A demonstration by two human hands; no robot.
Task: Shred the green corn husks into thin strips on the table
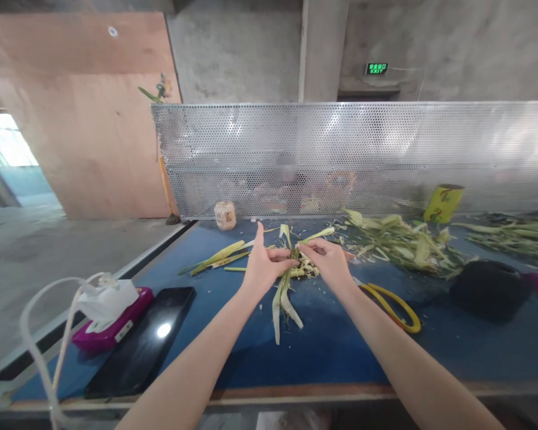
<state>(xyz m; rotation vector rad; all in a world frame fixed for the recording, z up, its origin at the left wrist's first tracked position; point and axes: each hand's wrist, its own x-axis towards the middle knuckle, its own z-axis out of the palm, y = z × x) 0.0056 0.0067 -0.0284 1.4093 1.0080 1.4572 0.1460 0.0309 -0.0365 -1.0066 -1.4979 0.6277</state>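
My left hand [268, 261] is closed on a bundle of green leaf strips, its thumb pointing up and its fingers pressed against the middle of the bundle. From the right, my right hand [325, 258] pinches the same bundle near its top. Two pale ends of the leaf strips [278, 304] spread down toward me over the blue table, and another pale tip sticks up behind the hands. Small cut scraps [308, 270] lie under and around my fingers. Scissors with yellow handles [397, 307] rest just right of my right wrist.
Loose leaves [222, 255] lie to the left, and a large leaf pile [397, 239] to the right. A tape roll [225, 215] and a yellow can [443, 203] stand before the perforated metal screen [233, 149]. Nearer are a phone [141, 340], a magenta tissue pack [112, 322] and a black object [488, 289].
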